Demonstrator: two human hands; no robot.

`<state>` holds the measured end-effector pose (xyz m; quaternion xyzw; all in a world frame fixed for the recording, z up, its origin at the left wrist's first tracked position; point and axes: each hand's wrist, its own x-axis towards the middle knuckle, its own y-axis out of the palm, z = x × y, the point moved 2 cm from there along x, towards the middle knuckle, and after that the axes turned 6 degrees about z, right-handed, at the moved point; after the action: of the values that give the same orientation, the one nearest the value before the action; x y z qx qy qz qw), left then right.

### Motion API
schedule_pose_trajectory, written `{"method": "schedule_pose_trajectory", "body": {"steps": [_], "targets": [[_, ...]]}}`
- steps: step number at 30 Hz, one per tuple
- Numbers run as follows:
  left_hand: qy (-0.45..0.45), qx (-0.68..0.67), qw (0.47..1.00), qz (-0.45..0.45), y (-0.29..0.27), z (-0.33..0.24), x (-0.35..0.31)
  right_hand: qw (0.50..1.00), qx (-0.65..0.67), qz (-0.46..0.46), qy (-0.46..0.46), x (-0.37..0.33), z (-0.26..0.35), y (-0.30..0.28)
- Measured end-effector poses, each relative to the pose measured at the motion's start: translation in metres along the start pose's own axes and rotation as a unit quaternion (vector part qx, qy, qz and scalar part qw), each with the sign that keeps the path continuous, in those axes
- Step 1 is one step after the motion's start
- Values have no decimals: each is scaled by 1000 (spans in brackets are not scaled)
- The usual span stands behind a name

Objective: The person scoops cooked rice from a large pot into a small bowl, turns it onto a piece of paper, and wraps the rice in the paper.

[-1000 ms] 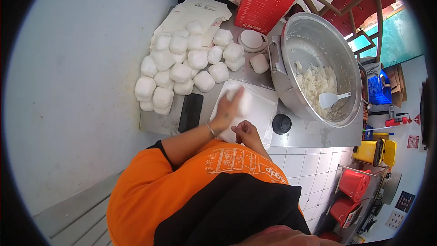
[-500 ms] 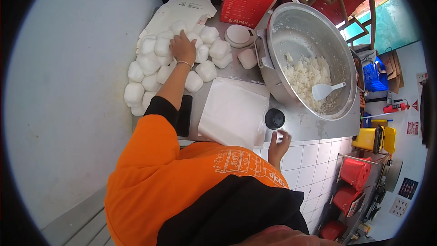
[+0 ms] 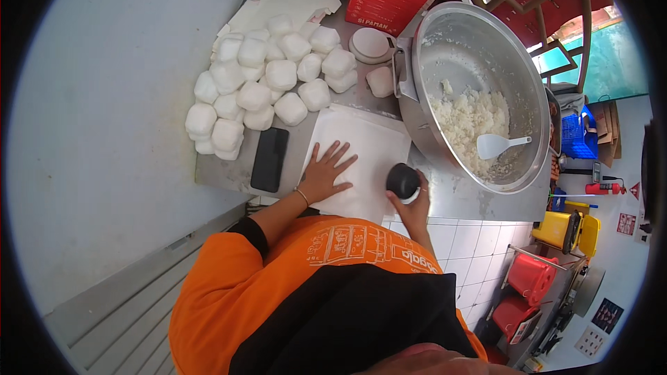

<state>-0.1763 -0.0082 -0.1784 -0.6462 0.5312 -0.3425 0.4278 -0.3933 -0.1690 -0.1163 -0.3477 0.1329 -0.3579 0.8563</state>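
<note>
While our left hand (image 3: 324, 175) lies spread on the white sheets (image 3: 375, 139), its grip released, our right hand (image 3: 418, 203) has its grip around a black cup (image 3: 403, 180) at their right edge; whether the cup touches them, we can't quite tell. Beyond, white bundles (image 3: 281, 75) crowd the desk (image 3: 479, 198).

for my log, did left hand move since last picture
Yes: the left hand moved right and lower in view, off the white bundles, onto white paper.
</note>
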Motion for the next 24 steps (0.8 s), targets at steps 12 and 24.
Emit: {"method": "schedule_pose_trajectory", "body": {"steps": [12, 24], "targets": [[-75, -944, 319, 23, -85, -108, 34, 889, 146, 416, -125, 57, 104, -91], [-204, -950, 203, -122, -39, -135, 14, 724, -651, 214, -77, 199, -58, -304]]}}
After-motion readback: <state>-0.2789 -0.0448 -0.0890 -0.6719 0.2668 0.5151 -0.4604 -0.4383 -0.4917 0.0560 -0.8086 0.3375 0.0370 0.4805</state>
